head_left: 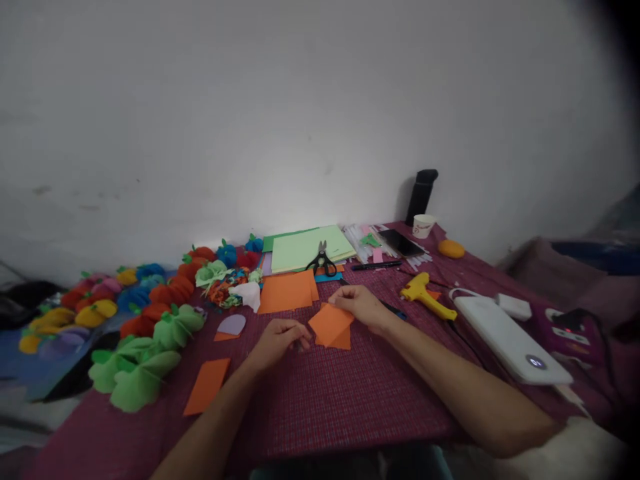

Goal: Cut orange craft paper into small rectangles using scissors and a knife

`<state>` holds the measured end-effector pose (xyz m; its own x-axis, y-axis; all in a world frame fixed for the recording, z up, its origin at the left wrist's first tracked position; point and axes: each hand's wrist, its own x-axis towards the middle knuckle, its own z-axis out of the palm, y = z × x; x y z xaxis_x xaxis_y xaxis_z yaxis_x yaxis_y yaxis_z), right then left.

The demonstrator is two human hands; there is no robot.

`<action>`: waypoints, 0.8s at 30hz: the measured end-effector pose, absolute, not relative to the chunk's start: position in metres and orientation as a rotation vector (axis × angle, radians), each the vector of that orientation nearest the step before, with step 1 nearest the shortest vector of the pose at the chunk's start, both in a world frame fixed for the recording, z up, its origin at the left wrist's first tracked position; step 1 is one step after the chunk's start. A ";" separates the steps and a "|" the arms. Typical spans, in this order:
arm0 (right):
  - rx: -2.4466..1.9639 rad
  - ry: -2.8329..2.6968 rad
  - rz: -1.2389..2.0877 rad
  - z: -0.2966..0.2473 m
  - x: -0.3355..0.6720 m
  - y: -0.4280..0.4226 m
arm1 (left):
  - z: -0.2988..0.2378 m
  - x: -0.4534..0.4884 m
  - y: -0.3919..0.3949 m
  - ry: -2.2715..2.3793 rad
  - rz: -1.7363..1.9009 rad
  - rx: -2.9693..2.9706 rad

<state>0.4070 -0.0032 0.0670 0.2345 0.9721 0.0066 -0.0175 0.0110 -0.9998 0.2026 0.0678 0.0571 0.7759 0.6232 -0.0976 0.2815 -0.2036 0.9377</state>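
Note:
My right hand (363, 307) pinches the upper edge of a square of orange paper (331, 324), which lies turned over another orange sheet (343, 342). Just left of these papers is my left hand (281, 341), its fingers curled together and no object visible in them. Beyond both hands, a stack of larger orange paper (286, 293) rests on the table. Black-handled scissors (323, 260) lie behind it. One more orange sheet (207, 387) is beside my left forearm, and a lilac rounded paper piece (231, 325) sits on an orange scrap further left.
Paper pumpkins (173, 290) in several colours crowd the left. Light green sheets (310, 248) lie against the wall. To the right are a yellow glue gun (427, 297), a white power bank (510, 339), a phone (401, 243), a paper cup (423, 227) and a black bottle (421, 197).

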 end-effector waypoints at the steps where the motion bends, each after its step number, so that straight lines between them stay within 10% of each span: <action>1: -1.267 -0.976 1.025 0.069 0.409 -0.003 | 0.059 0.202 0.069 0.747 0.428 1.768; 24: -1.231 -1.772 0.729 0.045 0.386 -0.010 | 0.057 0.204 0.032 0.911 0.423 2.096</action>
<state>0.3856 -0.0102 0.0447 -0.1676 0.9370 0.3065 0.4502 0.3494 -0.8217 0.2042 0.0322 0.0575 0.6857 0.7278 -0.0095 0.4624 -0.4255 0.7779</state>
